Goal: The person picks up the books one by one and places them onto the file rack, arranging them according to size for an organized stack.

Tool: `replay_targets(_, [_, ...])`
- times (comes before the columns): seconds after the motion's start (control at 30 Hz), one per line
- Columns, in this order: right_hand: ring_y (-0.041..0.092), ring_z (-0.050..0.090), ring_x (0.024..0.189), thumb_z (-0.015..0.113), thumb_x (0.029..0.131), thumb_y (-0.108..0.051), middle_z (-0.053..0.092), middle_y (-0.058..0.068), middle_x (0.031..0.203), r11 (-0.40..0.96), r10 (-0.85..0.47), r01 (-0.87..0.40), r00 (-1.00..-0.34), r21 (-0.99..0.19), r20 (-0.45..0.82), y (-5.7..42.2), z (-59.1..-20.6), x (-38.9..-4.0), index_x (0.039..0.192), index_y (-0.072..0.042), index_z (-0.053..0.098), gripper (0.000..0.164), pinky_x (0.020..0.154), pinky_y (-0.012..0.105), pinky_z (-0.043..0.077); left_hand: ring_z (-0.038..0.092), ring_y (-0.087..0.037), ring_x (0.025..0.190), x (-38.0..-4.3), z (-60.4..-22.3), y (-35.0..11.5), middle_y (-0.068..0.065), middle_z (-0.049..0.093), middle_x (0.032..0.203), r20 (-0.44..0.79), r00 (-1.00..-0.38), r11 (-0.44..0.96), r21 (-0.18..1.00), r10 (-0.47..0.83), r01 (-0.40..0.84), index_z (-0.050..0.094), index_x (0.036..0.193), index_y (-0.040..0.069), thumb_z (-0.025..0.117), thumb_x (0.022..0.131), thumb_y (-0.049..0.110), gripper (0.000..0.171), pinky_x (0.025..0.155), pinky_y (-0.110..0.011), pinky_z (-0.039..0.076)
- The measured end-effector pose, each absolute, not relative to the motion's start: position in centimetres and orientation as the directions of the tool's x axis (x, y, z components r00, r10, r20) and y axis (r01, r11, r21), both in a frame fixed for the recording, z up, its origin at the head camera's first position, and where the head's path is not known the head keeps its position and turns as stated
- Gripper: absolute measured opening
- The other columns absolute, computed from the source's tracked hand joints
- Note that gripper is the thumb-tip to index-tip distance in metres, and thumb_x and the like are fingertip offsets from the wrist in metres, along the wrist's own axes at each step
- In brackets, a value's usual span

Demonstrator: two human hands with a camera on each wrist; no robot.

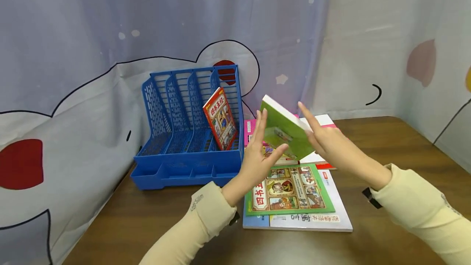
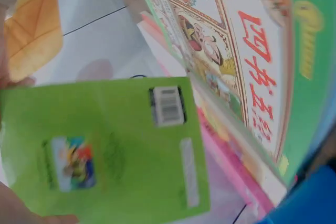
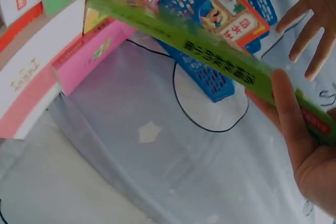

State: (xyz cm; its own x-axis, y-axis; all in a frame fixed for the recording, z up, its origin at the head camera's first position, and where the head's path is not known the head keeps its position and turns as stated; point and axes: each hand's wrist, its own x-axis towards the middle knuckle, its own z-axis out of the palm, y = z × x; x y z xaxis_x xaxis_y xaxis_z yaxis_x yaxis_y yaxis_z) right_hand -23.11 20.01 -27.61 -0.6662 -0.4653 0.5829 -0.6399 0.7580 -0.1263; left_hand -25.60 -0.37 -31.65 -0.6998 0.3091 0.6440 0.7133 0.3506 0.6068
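A green book is held tilted above the stacked books, its plain green back cover with a barcode showing in the left wrist view. My right hand grips it at one edge, thumb and fingers on either side of the spine in the right wrist view. My left hand is just left of the book with fingers spread; the right wrist view shows this left hand apart from it. A red-covered book leans in the rightmost slot of the blue file rack.
Below my hands, a green comic-style book lies on a white book on the wooden table. Behind them are a pink book and a white-and-red book. A patterned curtain hangs behind.
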Motion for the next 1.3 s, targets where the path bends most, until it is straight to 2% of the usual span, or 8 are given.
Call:
replay_targets(0.2, [0.005, 0.052, 0.039, 0.036, 0.101, -0.006, 0.043, 0.002, 0.050, 0.729, -0.305, -0.594, -0.728, -0.341, 0.614, 20.3, -26.9, -25.1, 0.145, -0.016, 0.034, 0.045, 0.045, 0.024, 0.043, 0.058, -0.038, 0.113, -28.0, -32.6, 2.9, -0.013, 0.002, 0.159, 0.656, -0.681, 0.408, 0.552, 0.324, 0.727, 0.007, 0.153, 0.024, 0.074, 0.081, 0.028, 0.098, 0.090, -0.046, 0.051])
replay_targets(0.43, [0.014, 0.059, 0.045, 0.032, 0.101, -0.009, 0.066, 0.027, 0.096, 0.695, -0.193, -0.512, -0.810, -0.505, 0.554, 19.2, -26.7, -25.7, 0.115, -0.004, 0.061, 0.033, 0.041, 0.021, 0.042, 0.016, -0.040, 0.142, -29.1, -34.6, 5.7, -0.016, 0.002, 0.158, 0.564, -0.776, 0.433, 0.647, 0.281, 0.627, 0.004, 0.152, 0.028, 0.081, 0.074, 0.024, 0.110, 0.106, -0.057, 0.032])
replay_targets(0.57, [0.008, 0.044, 0.042, 0.034, 0.100, -0.011, 0.063, 0.015, 0.068, 0.711, -0.199, -0.522, -0.792, -0.471, 0.578, 18.3, -26.4, -26.1, 0.109, -0.005, 0.064, 0.031, 0.043, 0.023, 0.037, 0.010, -0.040, 0.144, -29.4, -35.2, 7.3, -0.016, 0.004, 0.158, 0.546, -0.819, 0.452, 0.694, 0.176, 0.560, -0.001, 0.152, 0.025, 0.080, 0.075, 0.021, 0.112, 0.110, -0.058, 0.025])
replay_targets(0.83, [0.007, 0.032, 0.040, 0.039, 0.100, -0.013, 0.039, -0.002, 0.048, 0.730, -0.256, -0.547, -0.775, -0.409, 0.578, 16.7, -26.5, -26.0, 0.111, -0.009, 0.064, 0.028, 0.043, 0.024, 0.028, 0.012, -0.039, 0.144, -29.9, -36.6, 9.9, -0.013, 0.017, 0.157, 0.647, -0.752, 0.284, 0.750, -0.126, 0.598, 0.013, 0.151, 0.014, 0.059, 0.083, -0.007, 0.085, 0.113, -0.058, 0.020])
replay_targets(0.93, [0.009, 0.029, 0.042, 0.041, 0.101, -0.021, 0.037, 0.000, 0.048, 0.735, -0.265, -0.530, -0.799, -0.423, 0.540, 16.3, -26.5, -25.6, 0.125, -0.014, 0.058, 0.030, 0.045, 0.026, 0.029, 0.033, -0.027, 0.138, -29.8, -36.7, 10.4, -0.009, 0.026, 0.155, 0.659, -0.734, 0.136, 0.752, -0.162, 0.645, 0.018, 0.151, 0.013, 0.049, 0.087, -0.012, 0.075, 0.110, -0.044, 0.033])
replay_targets(1.03, [0.014, 0.038, 0.043, 0.042, 0.101, -0.028, 0.061, 0.012, 0.064, 0.725, -0.257, -0.524, -0.808, -0.447, 0.531, 16.5, -26.3, -25.7, 0.141, -0.018, 0.043, 0.042, 0.050, 0.032, 0.037, 0.057, -0.011, 0.100, -29.8, -36.5, 10.5, -0.011, 0.047, 0.142, 0.651, -0.741, 0.065, 0.757, -0.167, 0.650, 0.024, 0.150, 0.013, 0.042, 0.086, -0.017, 0.072, 0.084, -0.020, 0.048])
replay_targets(1.13, [0.027, 0.060, 0.054, 0.041, 0.101, -0.030, 0.069, 0.025, 0.092, 0.678, -0.216, -0.521, -0.815, -0.518, 0.537, 17.2, -26.3, -26.4, 0.149, -0.020, 0.028, 0.050, 0.057, 0.041, 0.046, 0.051, -0.007, 0.080, -30.1, -36.1, 10.3, -0.013, 0.059, 0.129, 0.596, -0.781, 0.064, 0.800, -0.186, 0.596, 0.032, 0.147, 0.013, 0.040, 0.079, -0.021, 0.077, 0.066, -0.015, 0.040])
replay_targets(1.3, [0.043, 0.065, 0.094, 0.034, 0.103, -0.032, 0.065, 0.028, 0.109, 0.589, -0.192, -0.506, -0.845, -0.630, 0.499, 18.7, -27.1, -28.0, 0.152, -0.020, 0.015, 0.054, 0.080, 0.055, 0.049, 0.061, -0.020, 0.094, -30.7, -35.4, 9.3, -0.017, 0.065, 0.118, 0.519, -0.837, -0.056, 0.843, -0.175, 0.535, 0.054, 0.130, 0.004, 0.047, 0.086, -0.014, 0.047, 0.081, -0.032, 0.054])
